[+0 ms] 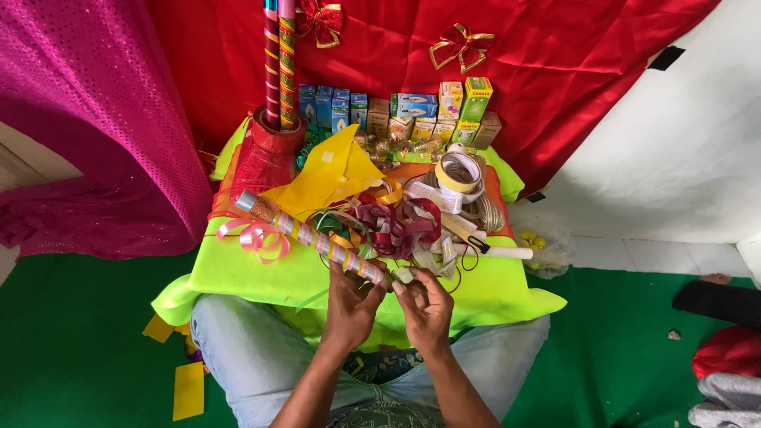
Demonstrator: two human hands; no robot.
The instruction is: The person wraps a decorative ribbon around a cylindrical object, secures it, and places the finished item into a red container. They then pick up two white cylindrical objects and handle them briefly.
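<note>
- The decorated stick [317, 235] is a long thin rod wrapped in a spiral of shiny ribbon — pink, gold and silver bands — with a foil-silver cap at its far end and a curled pink ribbon bow [255, 238] tied near that end.
- It lies slantwise over the near part of the tabletop, its far end toward the left edge, its near end at the near edge, in the person's hands.
- The left hand [353, 301] has its fingers closed around the near end of the stick.
- The right hand [424, 305] pinches a small pale piece [403, 275] (tape or ribbon, too small to tell) right at the stick's tip, fingers closed on it.
- The tabletop is covered with a neon-green cloth [238, 273], soft and creased, hanging over the near edge onto the person's lap.
- Mid-tabletop sits a tangle of glossy ribbons [396, 222] in dark red, gold and green, beside folded yellow paper sheets [329, 170] — flat and matte.
- A roll of yellow tape [458, 173] rests on coiled clear cord toward the right edge; a white-handled cutter [495, 250] lies just in front of it.
- Along the far edge stands a row of small cardboard boxes [404, 111], blue, green and tan.
- At the far left corner a red wrapped holder [273, 143] carries two more upright striped sticks [278, 55].
- Behind hangs shiny red satin cloth [555, 63] with two red-and-gold bows.
</note>
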